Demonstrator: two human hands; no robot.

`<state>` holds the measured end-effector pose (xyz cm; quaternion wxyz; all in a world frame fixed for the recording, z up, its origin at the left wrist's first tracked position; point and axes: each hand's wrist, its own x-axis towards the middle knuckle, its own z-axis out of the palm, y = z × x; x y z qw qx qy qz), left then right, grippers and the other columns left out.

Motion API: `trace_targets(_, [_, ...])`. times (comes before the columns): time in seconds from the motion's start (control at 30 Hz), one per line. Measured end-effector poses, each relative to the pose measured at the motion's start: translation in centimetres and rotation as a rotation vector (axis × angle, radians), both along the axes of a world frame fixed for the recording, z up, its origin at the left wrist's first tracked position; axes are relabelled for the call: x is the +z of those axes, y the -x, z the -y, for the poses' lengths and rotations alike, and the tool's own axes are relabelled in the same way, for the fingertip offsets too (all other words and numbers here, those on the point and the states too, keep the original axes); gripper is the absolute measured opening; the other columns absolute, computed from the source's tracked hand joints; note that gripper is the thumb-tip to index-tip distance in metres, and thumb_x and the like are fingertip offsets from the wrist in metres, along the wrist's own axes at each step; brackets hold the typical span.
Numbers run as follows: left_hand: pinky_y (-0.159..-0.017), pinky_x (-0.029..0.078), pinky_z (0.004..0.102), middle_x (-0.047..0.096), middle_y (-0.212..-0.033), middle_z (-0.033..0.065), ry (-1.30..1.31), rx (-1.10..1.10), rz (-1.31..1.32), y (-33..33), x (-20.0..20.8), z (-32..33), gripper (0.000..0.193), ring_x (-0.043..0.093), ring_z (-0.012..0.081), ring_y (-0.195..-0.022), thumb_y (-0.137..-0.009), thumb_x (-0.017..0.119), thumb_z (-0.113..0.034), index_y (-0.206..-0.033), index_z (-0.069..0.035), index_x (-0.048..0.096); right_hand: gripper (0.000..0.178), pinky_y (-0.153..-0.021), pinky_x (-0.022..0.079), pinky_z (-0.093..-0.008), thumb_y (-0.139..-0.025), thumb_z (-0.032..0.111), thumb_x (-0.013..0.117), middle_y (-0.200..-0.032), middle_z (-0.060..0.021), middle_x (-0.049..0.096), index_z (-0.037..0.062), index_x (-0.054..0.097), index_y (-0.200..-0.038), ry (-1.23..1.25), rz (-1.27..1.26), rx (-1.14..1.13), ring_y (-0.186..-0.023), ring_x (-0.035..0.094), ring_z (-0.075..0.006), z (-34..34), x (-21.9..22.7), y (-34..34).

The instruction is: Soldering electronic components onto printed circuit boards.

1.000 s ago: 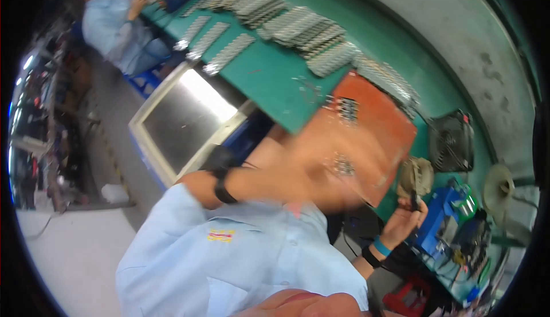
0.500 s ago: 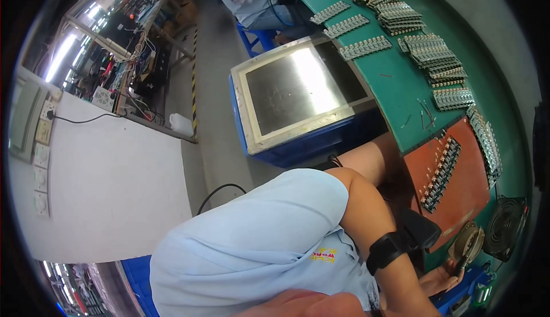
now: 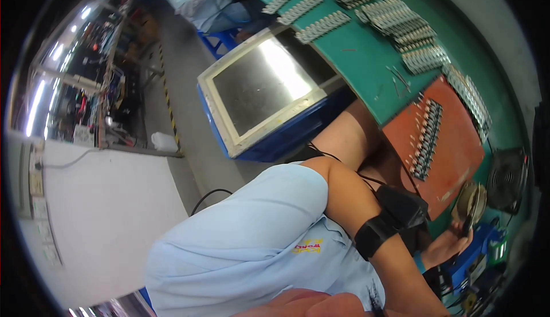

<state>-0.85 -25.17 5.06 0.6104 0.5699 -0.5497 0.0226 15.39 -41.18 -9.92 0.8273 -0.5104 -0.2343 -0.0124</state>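
Note:
My right hand (image 3: 450, 244), with a teal band at the wrist, is at the lower right, partly behind my left forearm (image 3: 404, 274). Its fingers are closed round a slim dark-handled tool (image 3: 468, 224), whose kind I cannot make out. The tool's upper end meets a round metal dish (image 3: 463, 203) at the bench edge. My left forearm wears a black strap (image 3: 375, 237) with a black box and runs out past the lower edge, so the left hand is hidden from view. A long circuit board with upright parts (image 3: 427, 139) lies on an orange mat (image 3: 461, 156).
Stacks of circuit boards (image 3: 401, 22) line the green bench (image 3: 366, 82), with loose wires (image 3: 399, 81) near the mat. A black fan (image 3: 508, 179) stands right of the dish. A framed metal-topped blue box (image 3: 252, 93) sits left. A seated co-worker (image 3: 200, 2) is farther off.
The view has turned, so bench, boards and box appear farther left and higher. My right hand still grips the tool by the dish and has risen slightly in the picture.

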Motion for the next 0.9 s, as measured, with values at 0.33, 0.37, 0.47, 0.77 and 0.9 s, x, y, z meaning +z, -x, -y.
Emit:
trace_targets(0.33, [-0.075,0.047,0.0384,0.059,-0.081,0.0107,-0.096,-0.09,0.0,-0.5,0.0,-1.5,0.013,0.058,0.0302,-0.083,-0.091,0.056,-0.016,-0.088,-0.003,0.059,0.039,-0.092,0.043,-0.0382,-0.098,0.031,0.05,-0.106,-0.0134,0.058,0.002,0.048,-0.125,-0.051,-0.02,0.042,-0.097,0.054,-0.0232,-0.3,-0.2,0.4])
trace_targets(0.37, [-0.075,0.047,0.0384,0.059,-0.08,0.0108,-0.107,-0.097,0.011,-0.7,-0.1,-1.8,0.014,0.058,0.0303,-0.082,-0.091,0.056,-0.016,-0.087,-0.003,0.059,0.039,-0.091,0.043,-0.0383,-0.098,0.031,0.051,-0.106,-0.0132,0.058,0.0021,0.048,-0.124,-0.049,-0.011,0.051,-0.096,0.054,-0.0234,-0.2,0.1,0.4])
trace_targets(0.47, [-0.074,0.047,0.0386,0.059,-0.079,0.0108,-0.146,-0.087,0.019,-1.3,-0.7,-3.7,0.014,0.058,0.0306,-0.081,-0.091,0.056,-0.016,-0.087,-0.003,0.058,0.04,-0.09,0.043,-0.0386,-0.097,0.032,0.052,-0.104,-0.0128,0.058,0.002,0.049,-0.123,-0.03,0.003,0.052,-0.095,0.053,-0.0232,-0.1,0.4,0.6])
trace_targets(0.77, [-0.076,0.048,0.0324,0.065,-0.094,0.0115,-0.385,0.919,-0.416,-1.7,-2.3,-21.3,0.008,0.062,0.0232,-0.085,-0.086,0.062,-0.004,-0.092,0.001,0.063,0.044,-0.085,0.04,-0.0397,-0.092,0.038,0.058,-0.099,-0.0124,0.058,0.0028,0.05,-0.118,0.008,-0.018,-0.063,-0.092,0.052,-0.0217,-1.3,1.2,1.4])
trace_targets(0.9, [-0.071,0.047,0.0266,0.064,-0.085,0.0074,-0.172,1.286,-0.632,-2.7,-3.4,-23.8,0.009,0.061,0.0169,-0.079,-0.087,0.061,-0.006,-0.094,0.0,0.064,0.047,-0.082,0.042,-0.0401,-0.09,0.04,0.059,-0.095,-0.0129,0.059,0.003,0.05,-0.117,0.132,0.001,-0.181,-0.088,0.053,-0.0224,-2.6,2.4,2.2])
